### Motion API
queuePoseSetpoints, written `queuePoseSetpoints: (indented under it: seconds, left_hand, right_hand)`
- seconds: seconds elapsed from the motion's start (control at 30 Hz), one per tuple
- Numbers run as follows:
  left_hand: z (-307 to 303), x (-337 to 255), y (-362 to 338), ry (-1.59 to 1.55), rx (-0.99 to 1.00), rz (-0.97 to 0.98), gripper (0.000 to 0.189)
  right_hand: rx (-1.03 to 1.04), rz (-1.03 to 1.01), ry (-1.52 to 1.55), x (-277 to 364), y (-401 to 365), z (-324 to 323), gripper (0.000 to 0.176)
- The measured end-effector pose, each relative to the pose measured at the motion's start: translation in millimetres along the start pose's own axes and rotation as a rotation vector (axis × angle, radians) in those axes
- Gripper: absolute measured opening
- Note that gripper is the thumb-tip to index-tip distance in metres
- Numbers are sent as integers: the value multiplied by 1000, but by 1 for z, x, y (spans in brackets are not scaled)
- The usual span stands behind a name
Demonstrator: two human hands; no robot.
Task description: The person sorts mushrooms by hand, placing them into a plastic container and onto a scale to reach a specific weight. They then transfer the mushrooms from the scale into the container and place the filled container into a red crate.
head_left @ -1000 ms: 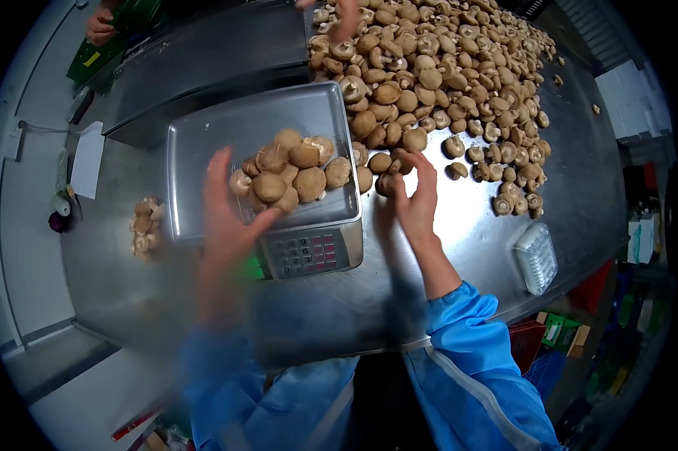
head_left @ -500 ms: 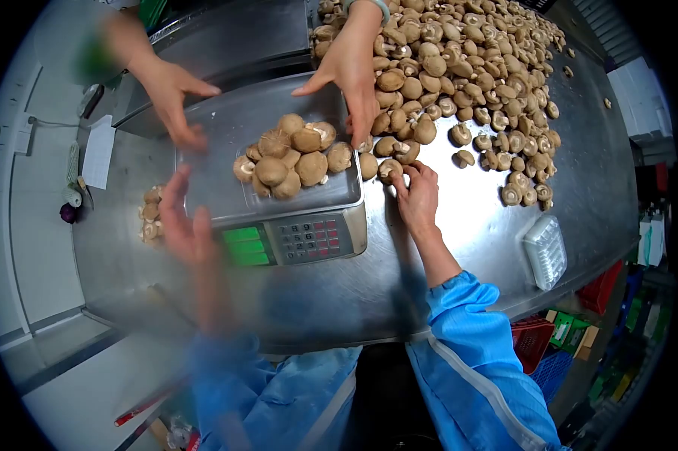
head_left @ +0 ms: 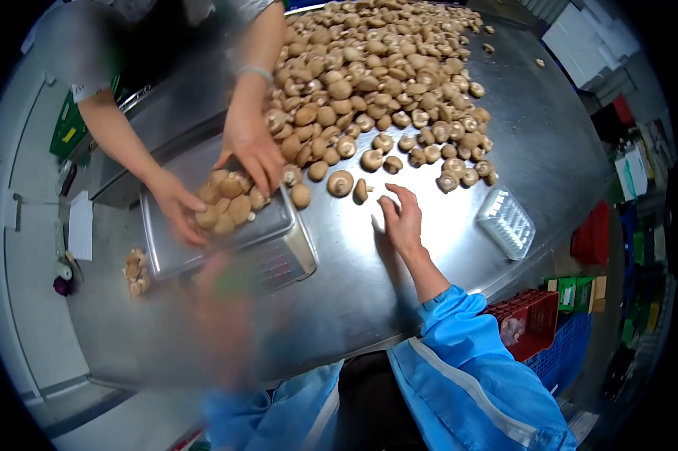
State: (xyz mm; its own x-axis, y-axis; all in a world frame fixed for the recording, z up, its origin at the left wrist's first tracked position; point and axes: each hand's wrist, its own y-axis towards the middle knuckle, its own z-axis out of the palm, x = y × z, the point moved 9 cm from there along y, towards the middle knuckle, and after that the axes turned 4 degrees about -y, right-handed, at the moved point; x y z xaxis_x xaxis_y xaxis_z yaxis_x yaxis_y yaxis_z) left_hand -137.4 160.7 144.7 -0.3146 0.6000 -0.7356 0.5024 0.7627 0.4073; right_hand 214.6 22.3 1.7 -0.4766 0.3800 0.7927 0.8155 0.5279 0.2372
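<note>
My right hand [head_left: 403, 222] hovers over the steel table with thumb and forefinger apart, holding nothing visible. Just beyond its fingertips lie a small shiitake mushroom [head_left: 362, 191] on its side and a larger shiitake [head_left: 340, 183]. My left hand [head_left: 222, 316] is a smear in front of the scale [head_left: 300, 252], so its fingers cannot be made out. On the scale's tray [head_left: 162, 239] sits a cluster of shiitake mushrooms [head_left: 226, 203]. A co-worker's two hands close around that cluster, one hand [head_left: 175, 204] at its left, the other hand [head_left: 255, 149] above it.
A big heap of shiitake [head_left: 384, 75] covers the back of the table [head_left: 534, 113]. At the right lies a clear plastic punnet [head_left: 506, 223]. A few mushrooms [head_left: 135, 272] lie left of the scale. Below the table's right edge stands a red crate [head_left: 534, 319].
The view has shifted, and my right hand has come away from a mushroom beside the scale. The co-worker's hands have moved in onto the tray's mushrooms. My left hand is still blurred.
</note>
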Motion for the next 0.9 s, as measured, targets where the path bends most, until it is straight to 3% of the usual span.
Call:
queuePoseSetpoints:
  seconds: [0.07, 0.17, 0.27, 0.3, 0.33, 0.37, 0.47, 0.5, 0.6, 0.63, 0.73, 0.9]
  left_hand:
    - [31, -27, -13, -75, 105, -48, 42]
    - [85, -42, -49, -182, 252, -81, 39]
    - [137, -64, -85, -218, 388, -36, 37]
    - [152, -72, -95, -209, 441, -15, 37]
    - [167, -78, -105, -199, 515, -31, 37]
    - [181, -85, -115, -188, 591, -45, 36]
    - [213, -99, -138, -156, 708, -6, 35]
    - [221, -104, -143, -151, 726, 18, 35]
    - [238, -115, -150, -105, 790, 21, 34]
    - [241, -120, -150, -102, 804, 17, 34]
    - [250, -129, -149, -89, 832, 10, 34]
    - [272, -149, -150, -103, 842, 63, 32]
  right_hand:
    - [54, -19, 1, -14, 4, -34, 12]
    - [-138, -66, -65, -43, 2, -107, 7]
    - [-216, -104, -125, -56, 10, -197, 17]
    - [-240, -6, -52, -48, 15, -230, 23]
    - [-291, -111, -124, -37, 22, -260, 26]
    - [-296, 3, -105, -37, 28, -286, 27]
    - [-244, -203, -366, -32, 41, -328, 33]
    - [-99, -171, -454, -52, 45, -324, 55]
    - [248, -176, -705, -123, 32, -295, 84]
    - [373, -114, -698, -150, 27, -283, 102]
    - [400, -62, -610, -173, 19, -280, 104]
    - [251, -154, -657, -154, 22, -280, 104]
